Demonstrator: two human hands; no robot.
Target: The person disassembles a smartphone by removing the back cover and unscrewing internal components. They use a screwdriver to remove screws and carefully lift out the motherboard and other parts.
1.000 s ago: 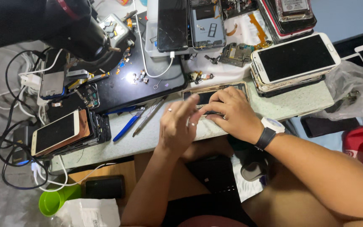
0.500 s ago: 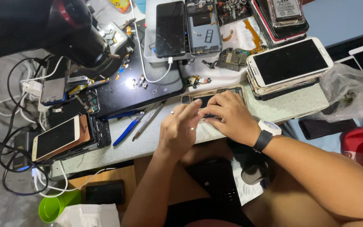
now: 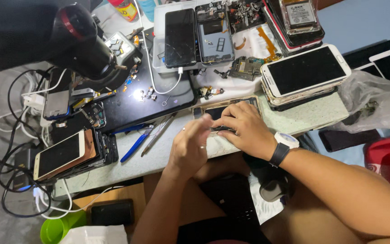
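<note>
A dark opened phone [image 3: 213, 111] lies near the front edge of the pale workbench [image 3: 150, 158]. My right hand [image 3: 244, 129], with a white watch on the wrist, rests on it and presses it down with bent fingers. My left hand [image 3: 189, 145] hovers just left of the phone, fingers pinched loosely together, with a ring on one finger; whether it holds a small part I cannot tell. Blue-handled pliers [image 3: 137, 143] and a thin metal tool [image 3: 159, 134] lie to the left of that hand.
A microscope head [image 3: 68, 38] hangs over a black mat [image 3: 132, 101] with small screws. Stacks of phones sit at left [image 3: 59, 153] and right [image 3: 305, 72]. A tray [image 3: 159, 63] holds a charging phone. Cables trail left; a plastic bag [image 3: 375, 106] lies right.
My left hand has shifted slightly left and its fingers have drawn together. My right hand stays on the phone. The view has moved a little closer.
</note>
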